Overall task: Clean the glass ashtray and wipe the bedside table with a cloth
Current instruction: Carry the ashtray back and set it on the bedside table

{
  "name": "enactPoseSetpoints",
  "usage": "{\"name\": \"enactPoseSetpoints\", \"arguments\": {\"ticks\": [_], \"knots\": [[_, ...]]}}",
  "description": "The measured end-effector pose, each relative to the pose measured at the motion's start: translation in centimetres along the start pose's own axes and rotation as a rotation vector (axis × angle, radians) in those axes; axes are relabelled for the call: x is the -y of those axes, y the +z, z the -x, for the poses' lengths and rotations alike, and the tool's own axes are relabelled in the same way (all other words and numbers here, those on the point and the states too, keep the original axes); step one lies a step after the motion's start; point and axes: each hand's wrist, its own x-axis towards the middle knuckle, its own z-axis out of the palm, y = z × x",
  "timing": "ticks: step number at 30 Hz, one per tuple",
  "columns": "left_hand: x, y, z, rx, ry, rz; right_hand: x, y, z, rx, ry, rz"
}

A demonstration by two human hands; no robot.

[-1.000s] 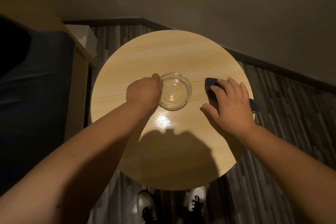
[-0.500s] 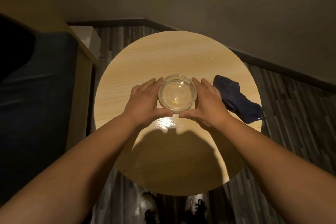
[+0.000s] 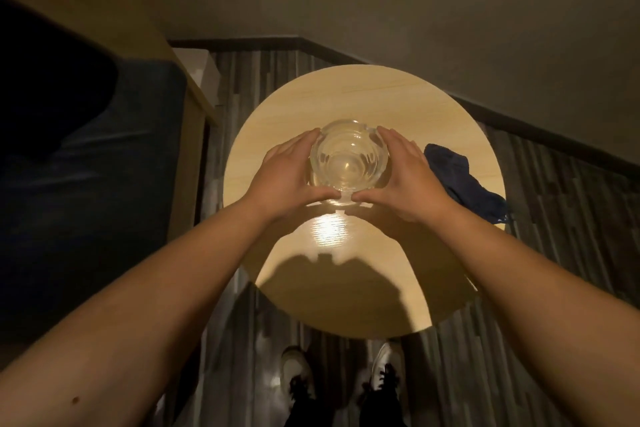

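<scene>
Both hands cup the glass ashtray (image 3: 348, 157): the left hand (image 3: 289, 173) wraps its left wall, the right hand (image 3: 403, 174) its right wall, thumbs nearly meeting at the near rim. The ashtray is clear, round, ridged glass with notched rim, held over the middle of the round, pale wood-grain tabletop (image 3: 374, 97). A crumpled dark blue cloth (image 3: 464, 182) lies at the right edge, partly overhanging. No writing is legible. The far half of the tabletop lies bare.

Round wooden table (image 3: 398, 97) bears a crumpled dark cloth (image 3: 464, 184).
</scene>
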Motion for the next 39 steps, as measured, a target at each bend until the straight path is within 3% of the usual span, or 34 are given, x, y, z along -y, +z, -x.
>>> {"name": "enactPoseSetpoints", "arguments": {"ticks": [9,17,28,39], "knots": [[-3.7,-10.9,6.8,-0.110,-0.122,0.036,11.0,-4.7,0.5,0.078,-0.107,-0.005],[-3.7,-17.9,15.5,-0.349,-0.272,0.001,21.2,-3.7,0.2,0.141,-0.338,0.033],[1.3,-23.2,34.0,-0.558,-0.621,0.036,37.7,5.2,3.6,0.455,-0.724,0.041],[3.8,-24.3,58.7,-0.818,-0.889,0.058,53.6,19.1,16.8,0.766,-0.924,0.003]]}}
